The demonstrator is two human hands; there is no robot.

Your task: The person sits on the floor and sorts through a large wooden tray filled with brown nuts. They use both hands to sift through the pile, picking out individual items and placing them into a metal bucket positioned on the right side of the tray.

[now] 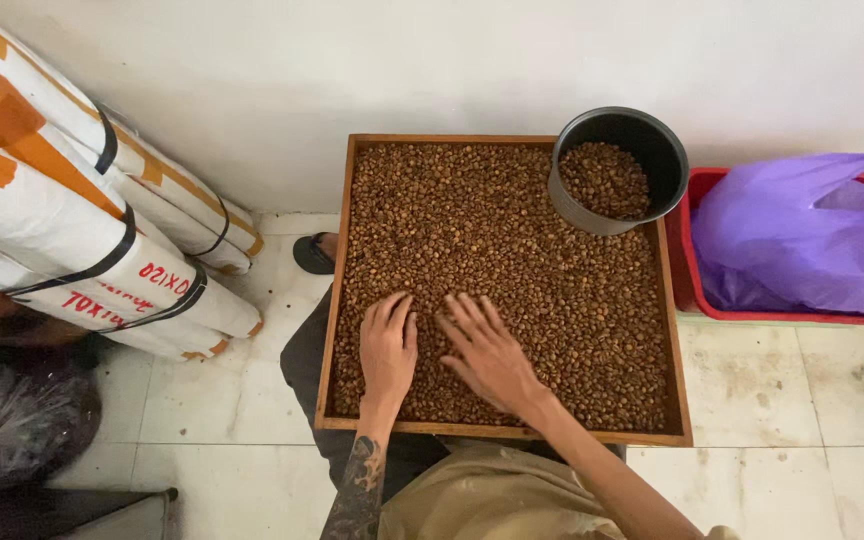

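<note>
Left hand: lying flat on the beans, fingers together, gripping nothing.
Right hand: resting palm down on the beans just beside the left, fingers spreading, empty.
Beans: filling the wooden tray, which is sitting on the person's lap above the tiled floor.
Pot: black, standing in the tray's far right corner, holding more beans.
Purple bag: lying in a red crate right of the tray.
Sacks: leaning at left.
</note>
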